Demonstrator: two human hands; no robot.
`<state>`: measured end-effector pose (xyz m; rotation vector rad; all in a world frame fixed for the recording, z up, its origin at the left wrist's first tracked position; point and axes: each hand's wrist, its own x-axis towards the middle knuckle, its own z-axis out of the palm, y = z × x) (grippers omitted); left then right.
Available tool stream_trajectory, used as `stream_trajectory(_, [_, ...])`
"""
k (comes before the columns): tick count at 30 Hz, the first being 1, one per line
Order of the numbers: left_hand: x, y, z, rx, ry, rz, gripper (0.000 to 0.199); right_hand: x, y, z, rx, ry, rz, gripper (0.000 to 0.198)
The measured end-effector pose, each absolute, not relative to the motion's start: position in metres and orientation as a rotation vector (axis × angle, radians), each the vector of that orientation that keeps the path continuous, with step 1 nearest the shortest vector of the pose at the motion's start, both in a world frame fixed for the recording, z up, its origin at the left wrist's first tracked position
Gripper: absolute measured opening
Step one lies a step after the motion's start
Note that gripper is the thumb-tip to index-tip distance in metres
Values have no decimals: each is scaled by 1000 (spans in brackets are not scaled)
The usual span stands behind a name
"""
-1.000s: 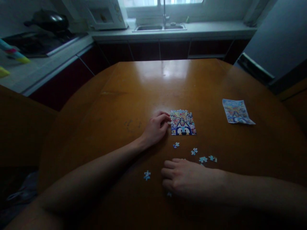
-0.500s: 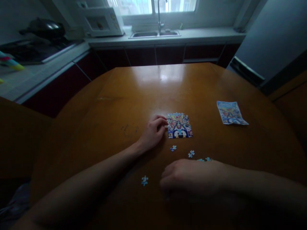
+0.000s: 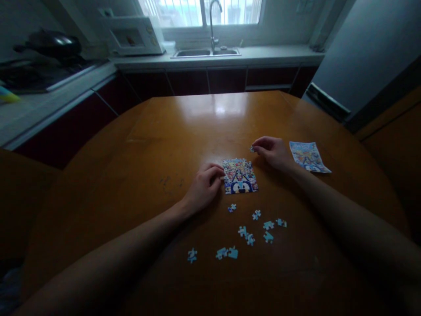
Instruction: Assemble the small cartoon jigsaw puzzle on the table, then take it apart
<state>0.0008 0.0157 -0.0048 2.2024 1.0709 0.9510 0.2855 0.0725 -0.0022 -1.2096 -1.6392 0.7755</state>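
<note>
A partly assembled jigsaw puzzle [image 3: 240, 175] lies flat on the wooden table, with a blue cartoon dog's face along its near side and an uneven far edge. My left hand [image 3: 206, 182] is closed at its left edge, with curled fingertips on the border. Beyond the far right corner, my right hand [image 3: 271, 151] pinches a small puzzle piece [image 3: 251, 149] between thumb and fingers, just off the assembled part. Several loose pale blue pieces lie nearer me, among them a puzzle piece [image 3: 192, 255] on the left and a puzzle piece [image 3: 269, 237] on the right.
A creased picture sheet [image 3: 309, 156] rests right of my right hand. The round-cornered wooden table [image 3: 148, 153] fills the foreground. Behind it are a counter with a sink [image 3: 207, 53], a microwave [image 3: 131, 37], a stove with a black wok [image 3: 52, 44], and a fridge [image 3: 362, 57].
My right hand has moved from over the loose pieces to beyond the puzzle's far right corner, now with a piece in its fingers. My left hand stays at the puzzle's left edge.
</note>
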Motion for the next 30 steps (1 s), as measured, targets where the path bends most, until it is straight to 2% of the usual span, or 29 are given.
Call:
stream_trajectory(8, [2,14,-1,2197,1074,947,14,283,70,-8,-1235,-1960,708,14])
stream_trajectory(16, [1,15,-3,2209,1076,943,16,283,73,-14,-1225,-2006,713,15])
stream_trajectory(30, [2,14,-1,2222,1071,936,18,282,76,-23,-1166,-2056,523,10])
